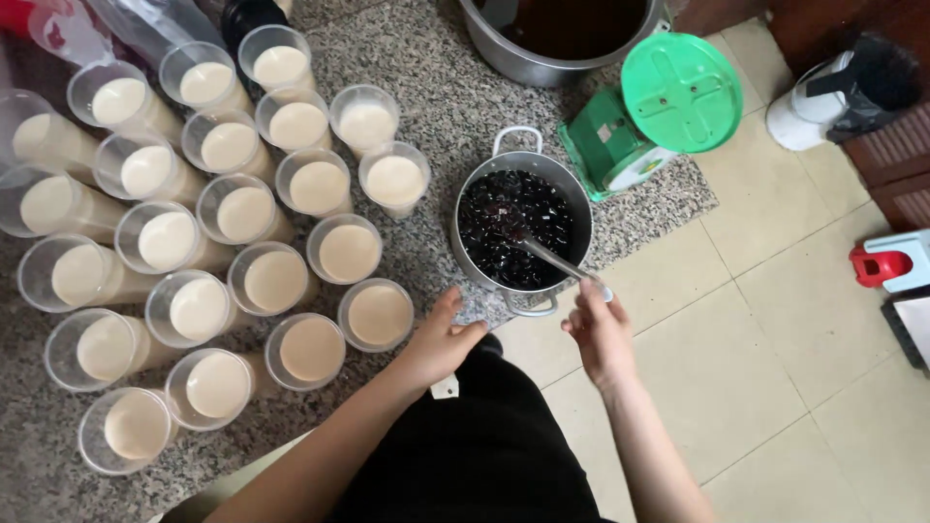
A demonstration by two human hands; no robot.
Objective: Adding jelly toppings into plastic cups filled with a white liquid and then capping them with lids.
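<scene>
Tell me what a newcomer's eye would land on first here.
First, the crowd of clear cups filled with a creamy beige drink, covering the granite counter at left. Next, the steel pot of glossy black jelly in the middle, where the right hand holds a spoon; the left hand rests beside it. A green scale stands behind.

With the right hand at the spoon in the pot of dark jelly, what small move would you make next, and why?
Probably lift a scoop with the spoon toward the nearest cup: the right hand holds its handle, its bowl sits in the pot, and the cups show only pale liquid.
</scene>
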